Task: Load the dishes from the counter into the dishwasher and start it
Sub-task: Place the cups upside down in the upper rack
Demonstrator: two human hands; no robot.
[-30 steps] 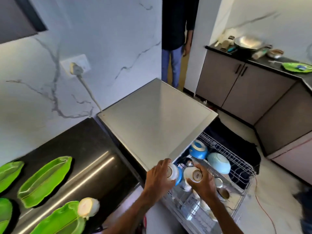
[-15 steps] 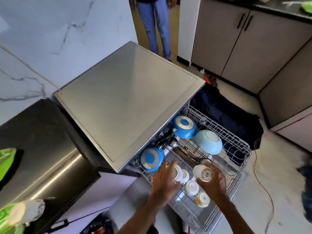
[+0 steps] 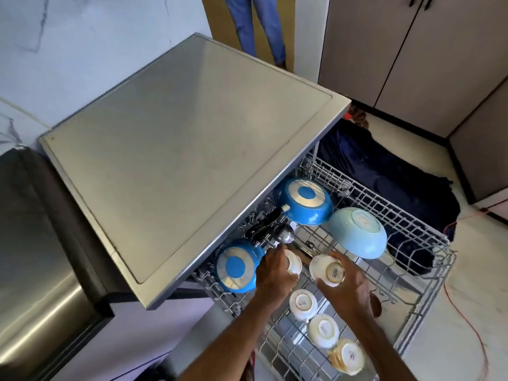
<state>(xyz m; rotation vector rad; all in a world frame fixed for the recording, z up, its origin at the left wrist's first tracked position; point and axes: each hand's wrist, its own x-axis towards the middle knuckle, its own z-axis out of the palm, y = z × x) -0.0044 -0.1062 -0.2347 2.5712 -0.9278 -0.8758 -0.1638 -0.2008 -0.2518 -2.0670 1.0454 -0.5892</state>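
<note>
The dishwasher's wire rack (image 3: pixel 412 237) is pulled out below the steel dishwasher top (image 3: pixel 192 149). My left hand (image 3: pixel 275 273) grips a small white cup (image 3: pixel 294 264) over the rack, next to a blue pan (image 3: pixel 236 266). Beside it my right hand (image 3: pixel 349 287) holds another white cup (image 3: pixel 327 270), bottom side towards me. Three white cups (image 3: pixel 302 303) stand upside down in a row in the rack's near part. A second blue pan (image 3: pixel 306 202) and a light blue bowl (image 3: pixel 357 232) lie upside down farther back. A steel ladle (image 3: pixel 286 237) lies between the pans.
A steel sink and dark counter (image 3: pixel 35 257) lie to the left. A dark cloth (image 3: pixel 384 174) is spread on the floor behind the rack, and a red cable (image 3: pixel 461 312) runs at right. A person's legs (image 3: pixel 258 26) stand by the far doorway, next to beige cabinets (image 3: pixel 398 50).
My view has tilted down from the counter to the rack. Both hands with their cups have come lower over the rack, near the blue pan.
</note>
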